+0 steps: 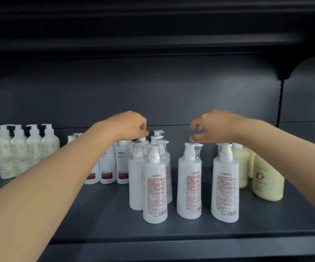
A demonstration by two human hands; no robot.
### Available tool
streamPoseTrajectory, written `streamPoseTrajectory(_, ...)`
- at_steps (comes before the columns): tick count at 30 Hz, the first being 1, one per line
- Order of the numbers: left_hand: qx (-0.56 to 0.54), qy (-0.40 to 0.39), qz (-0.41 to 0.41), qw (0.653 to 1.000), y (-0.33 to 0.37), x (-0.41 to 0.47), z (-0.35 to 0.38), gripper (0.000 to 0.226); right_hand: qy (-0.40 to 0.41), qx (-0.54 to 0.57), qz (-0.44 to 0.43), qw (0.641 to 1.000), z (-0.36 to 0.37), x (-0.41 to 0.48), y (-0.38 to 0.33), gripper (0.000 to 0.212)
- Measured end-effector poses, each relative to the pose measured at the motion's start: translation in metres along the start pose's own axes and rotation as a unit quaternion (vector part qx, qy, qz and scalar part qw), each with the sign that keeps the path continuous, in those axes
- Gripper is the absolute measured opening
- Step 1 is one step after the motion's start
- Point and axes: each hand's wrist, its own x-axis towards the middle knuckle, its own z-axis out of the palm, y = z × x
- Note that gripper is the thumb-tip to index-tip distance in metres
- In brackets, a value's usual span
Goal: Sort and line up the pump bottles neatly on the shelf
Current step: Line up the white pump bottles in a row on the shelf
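Several white pump bottles stand in a loose cluster mid-shelf, among them a front one [154,188], a middle one [189,186] and a right one [225,188]. Behind my left forearm stands a row of white bottles with dark red labels [107,167]. Cream bottles form a tidy row at far left [26,150], and a few more stand at right [268,180]. My left hand [130,125] is curled over the pump heads at the back of the cluster; whether it grips one is hidden. My right hand [211,127] hovers claw-shaped just above the middle bottle's pump, holding nothing.
The dark grey shelf board [96,214] has bare room in front of the bottles, up to its front lip [171,246]. The shelf above [153,35] overhangs low. A bracket and slotted upright [281,95] stand at back right.
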Motion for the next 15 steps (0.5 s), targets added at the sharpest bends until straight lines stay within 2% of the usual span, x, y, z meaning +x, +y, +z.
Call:
streamPoseTrajectory(6,-0.015,0.063,0.033,0.997,-0.01,0.034,0.019,0.025,0.018,0.024,-0.022,0.999,0.016,0.029,-0.012,0.046)
streamPoseTrajectory(12,0.003,0.04,0.097,0.994,-0.025,0.076,0.037,0.026,0.006,0.064,-0.053,0.997,0.022,0.074,-0.03,0.041)
streamPoseTrajectory(15,-0.104,-0.019,0.141,0.984,-0.032,0.089,0.057,0.028,-0.032,0.076,-0.078,0.993,0.034,0.089,-0.038,0.037)
